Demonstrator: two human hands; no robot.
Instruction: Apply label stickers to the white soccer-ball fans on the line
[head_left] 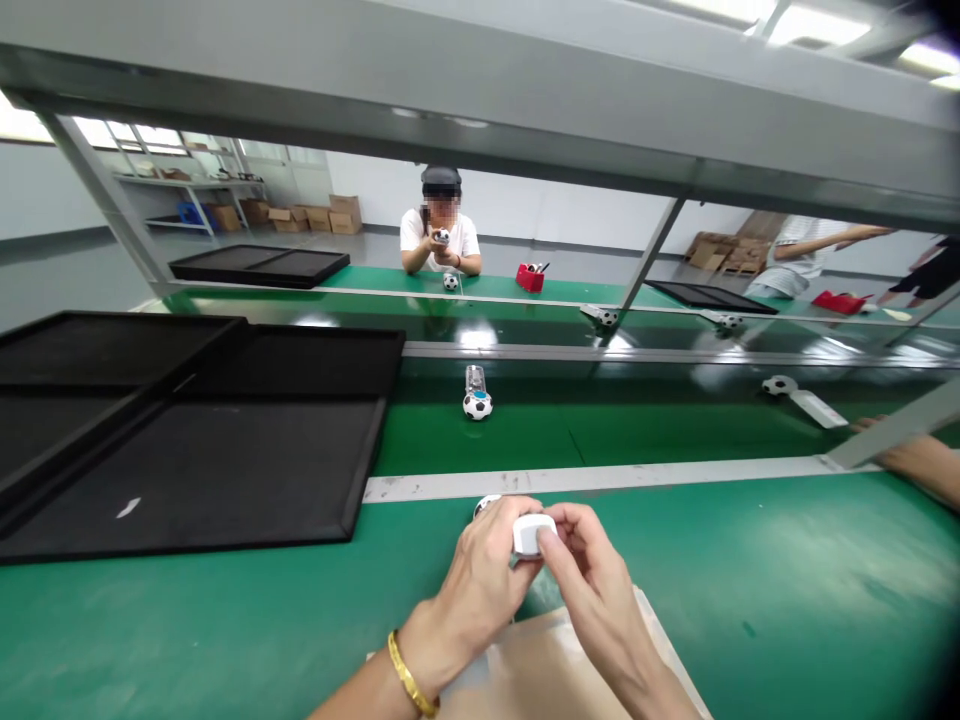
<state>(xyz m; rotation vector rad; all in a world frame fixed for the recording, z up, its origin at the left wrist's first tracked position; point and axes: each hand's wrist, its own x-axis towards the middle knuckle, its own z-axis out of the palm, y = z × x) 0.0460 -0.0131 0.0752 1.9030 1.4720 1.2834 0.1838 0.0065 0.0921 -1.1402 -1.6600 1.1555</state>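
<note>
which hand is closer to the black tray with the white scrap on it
Left. The left hand is to the right of the tray, apart from it; the right hand is farther right, beyond the left.

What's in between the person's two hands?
In the head view, a small white piece sits between the left hand and the right hand, touching both.

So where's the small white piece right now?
The white piece is low in the head view, just right of centre, held between the left hand and the right hand.
</note>
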